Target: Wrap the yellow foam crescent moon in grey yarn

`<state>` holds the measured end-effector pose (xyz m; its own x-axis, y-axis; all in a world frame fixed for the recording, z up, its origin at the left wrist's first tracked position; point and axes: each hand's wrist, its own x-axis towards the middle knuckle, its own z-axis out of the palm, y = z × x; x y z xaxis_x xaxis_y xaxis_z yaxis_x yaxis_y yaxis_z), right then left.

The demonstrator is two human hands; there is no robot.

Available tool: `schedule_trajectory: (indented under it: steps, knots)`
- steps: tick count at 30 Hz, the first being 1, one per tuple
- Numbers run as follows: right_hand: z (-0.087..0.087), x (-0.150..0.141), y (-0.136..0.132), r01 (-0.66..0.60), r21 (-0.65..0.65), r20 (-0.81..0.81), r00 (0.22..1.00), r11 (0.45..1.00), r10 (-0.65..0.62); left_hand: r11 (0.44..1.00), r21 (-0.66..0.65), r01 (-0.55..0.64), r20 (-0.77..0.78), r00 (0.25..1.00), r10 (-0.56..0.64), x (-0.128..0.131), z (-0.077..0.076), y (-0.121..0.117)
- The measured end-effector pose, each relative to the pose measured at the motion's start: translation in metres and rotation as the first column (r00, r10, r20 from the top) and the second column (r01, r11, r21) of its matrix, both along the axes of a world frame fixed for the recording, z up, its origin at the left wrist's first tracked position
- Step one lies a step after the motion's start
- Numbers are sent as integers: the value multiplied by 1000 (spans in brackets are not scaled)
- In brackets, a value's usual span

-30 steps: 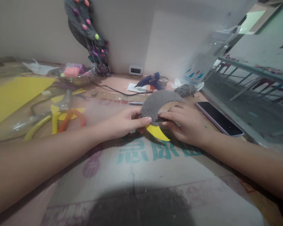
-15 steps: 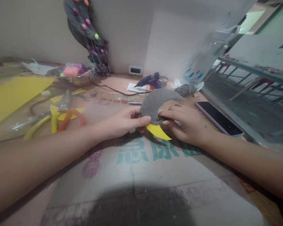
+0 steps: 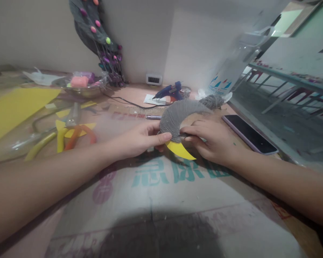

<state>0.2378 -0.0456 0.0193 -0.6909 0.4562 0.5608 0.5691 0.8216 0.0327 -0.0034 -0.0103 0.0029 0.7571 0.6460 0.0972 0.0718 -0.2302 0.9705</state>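
A yellow crescent cutout (image 3: 181, 150), mostly wound with grey yarn (image 3: 174, 120), is held above the cardboard. Only its lower tip shows bare yellow. My left hand (image 3: 150, 138) grips the crescent from the left, thumb on the front near the edge of the winding and fingers behind. On the inner curve my right hand (image 3: 204, 138) pinches with thumb and forefinger at the last turns of yarn; the strand itself is mostly hidden by the fingers. Behind the crescent's upper tip lies a ball of grey yarn (image 3: 214, 101).
Behind stand a blue glue gun (image 3: 169, 91), a small digital clock (image 3: 154, 79) and a clear bottle (image 3: 226, 77). A phone (image 3: 249, 134) lies right. Orange-and-yellow-handled tools (image 3: 75, 138), yellow sheet (image 3: 18, 107) and a bowl (image 3: 83, 92) are left. Printed cardboard (image 3: 161, 200) lies underneath.
The view has shifted very slightly. Both hands keep nearly the same hold on the crescent; the right fingertips have moved a little at its inner edge.
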Motion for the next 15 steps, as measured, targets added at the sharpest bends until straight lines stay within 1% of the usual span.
schedule_trajectory:
  steps: [3,6,10,15]
  knots:
    - [-2,1,0,19,-24,-47,999,1000,-20,1000,-5,-6,6,1000,6,0,1,-1]
    - [-1,1,-1,43,-48,-62,997,998,-46,1000,-21,-15,9,1000,16,1,2,-2]
    - [0,0,-2,59,-65,-37,997,996,-61,1000,-25,-19,25,999,20,1,2,-2]
    - [-2,0,-1,51,-30,0,999,998,-51,999,-38,-3,26,1000,4,0,0,-2]
